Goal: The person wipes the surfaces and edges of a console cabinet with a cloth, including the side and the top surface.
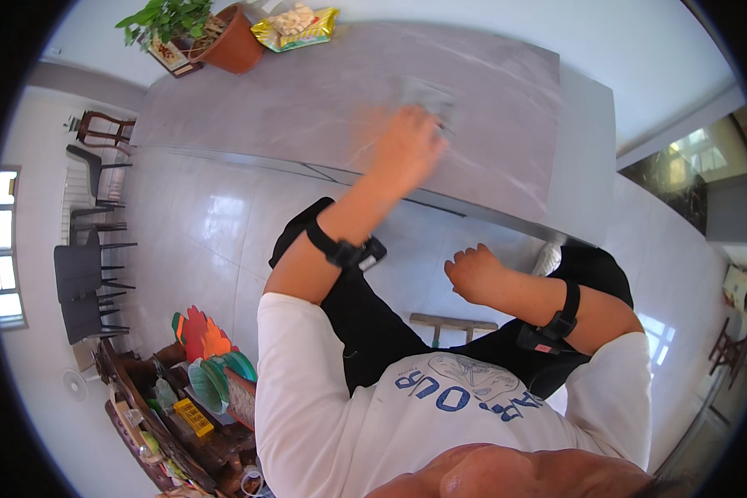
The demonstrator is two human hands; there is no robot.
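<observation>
My left hand (411,146), blurred, is over the grey stone-look tabletop (498,124). Its fingers reach the near edge of a thin, pale grey, blurred piece (432,96), perhaps cloth or plastic; a grip on it cannot be made out. Off the table's near side, my right hand (474,274) hangs above the floor between my knees, fingers curled, with nothing visible in it. Both forearms wear black straps with small black devices.
A potted plant (233,46) and a yellow food packet (311,34) stand at the table's far left edge. A wooden stool (453,324) shows between my legs. Dark chairs (78,267) line the left wall; a cluttered dark wooden table (205,454) is at lower left.
</observation>
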